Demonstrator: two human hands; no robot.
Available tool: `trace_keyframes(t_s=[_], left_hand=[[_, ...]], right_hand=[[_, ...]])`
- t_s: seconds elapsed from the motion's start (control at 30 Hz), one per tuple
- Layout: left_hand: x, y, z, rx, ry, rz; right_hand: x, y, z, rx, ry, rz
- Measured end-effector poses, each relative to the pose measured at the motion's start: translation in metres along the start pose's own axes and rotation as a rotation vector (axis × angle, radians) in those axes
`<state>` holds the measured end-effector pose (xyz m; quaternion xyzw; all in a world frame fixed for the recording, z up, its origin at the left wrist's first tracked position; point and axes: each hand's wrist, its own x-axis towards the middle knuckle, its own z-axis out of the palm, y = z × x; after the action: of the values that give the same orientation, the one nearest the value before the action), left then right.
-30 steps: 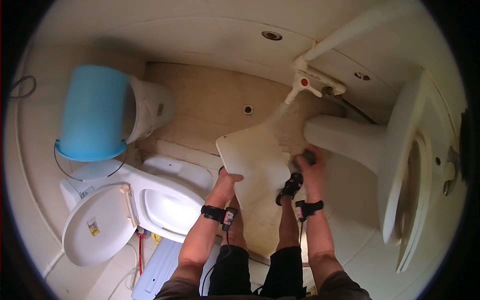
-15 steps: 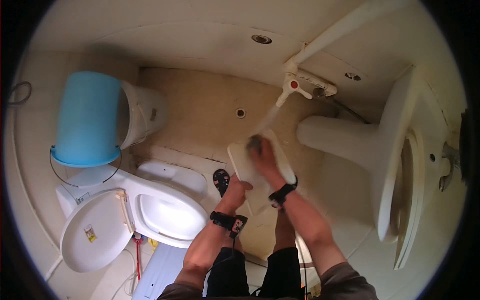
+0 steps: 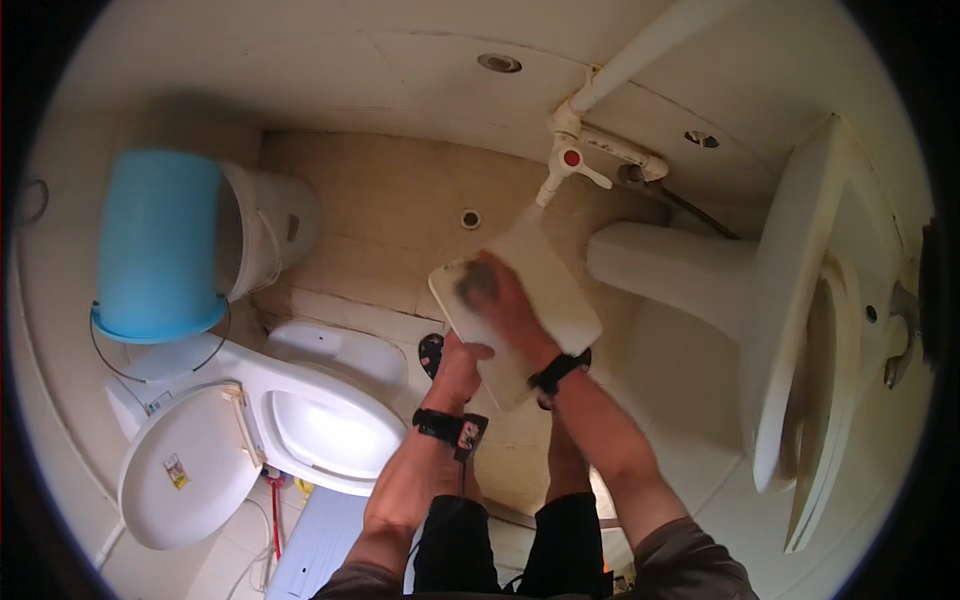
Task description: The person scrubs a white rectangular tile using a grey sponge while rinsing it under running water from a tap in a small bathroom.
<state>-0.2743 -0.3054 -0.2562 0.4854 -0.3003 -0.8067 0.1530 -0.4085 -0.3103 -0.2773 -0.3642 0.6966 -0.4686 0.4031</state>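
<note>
A flat cream rectangular board (image 3: 555, 305) with rounded corners is tilted in front of me, under a white tap (image 3: 568, 160) with a red-centred handle. Water falls from the spout onto its far end. My left hand (image 3: 463, 366) grips the board's left edge, thumb over the top face. My right hand (image 3: 510, 310) is closed round a dark grey scrubbing pad (image 3: 474, 284), pressed on the board near its far left corner. The pad is slightly blurred and partly covered by the fingers.
At the right stands a white pedestal basin (image 3: 665, 275). On the left are a white toilet (image 3: 330, 430) with its lid raised, a light-blue bucket (image 3: 160, 240) on its side and a white bucket (image 3: 270, 225). A floor drain (image 3: 470, 219) lies beyond the board.
The pad and my right hand have moved left and a little nearer over the board. The board has shifted slightly left, with my left hand still on its edge. Water keeps running.
</note>
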Motion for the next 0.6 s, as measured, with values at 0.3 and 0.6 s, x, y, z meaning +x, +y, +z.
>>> trace_keyframes(t_s=[0.3,0.6], left_hand=[[0.008,-0.005,-0.041,0.073,0.168,0.174],[0.012,-0.009,-0.026,-0.548,0.302,-0.03]], right_hand=[[-0.073,0.0,0.005,-0.07,-0.282,-0.241],[-0.031,0.069,-0.039,-0.045,0.077,0.132]])
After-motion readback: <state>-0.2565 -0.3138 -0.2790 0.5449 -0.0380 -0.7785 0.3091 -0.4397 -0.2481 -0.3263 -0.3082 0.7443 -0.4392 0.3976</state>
